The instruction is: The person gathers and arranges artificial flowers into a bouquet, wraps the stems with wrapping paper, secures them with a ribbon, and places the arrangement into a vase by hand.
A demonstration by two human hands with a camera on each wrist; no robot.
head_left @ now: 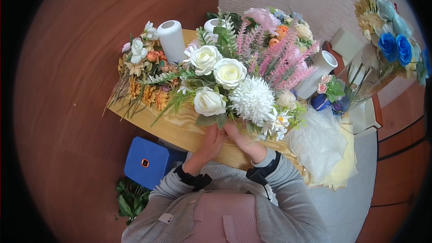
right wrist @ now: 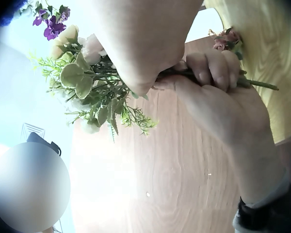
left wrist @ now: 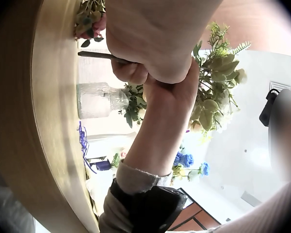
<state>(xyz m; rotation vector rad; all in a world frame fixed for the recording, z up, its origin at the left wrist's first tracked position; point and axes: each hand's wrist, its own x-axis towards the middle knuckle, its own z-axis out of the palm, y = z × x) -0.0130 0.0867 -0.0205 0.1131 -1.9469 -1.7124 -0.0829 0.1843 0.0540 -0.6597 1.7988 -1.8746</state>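
Note:
A bouquet of artificial flowers (head_left: 229,73) stands up in front of the person, with white roses, a white chrysanthemum (head_left: 252,100), daisies, pink sprigs (head_left: 294,72) and greenery. My left hand (head_left: 211,143) grips its stems, the fingers curled round them in the right wrist view. Cut stem ends (right wrist: 264,85) poke out below that hand. Against it, close under the flower heads, my right hand (head_left: 240,138) holds the stems too; its fingertips are mostly hidden. In the left wrist view both hands meet around a dark stem (left wrist: 99,55).
White vases (head_left: 171,42) and a tilted one (head_left: 318,74) stand around the wooden table (head_left: 180,128). Loose flowers (head_left: 146,69) lie at left. Clear wrapping (head_left: 317,135) and yellow paper (head_left: 344,164) lie at right, near blue roses (head_left: 396,48). A blue stool (head_left: 146,162) is below left.

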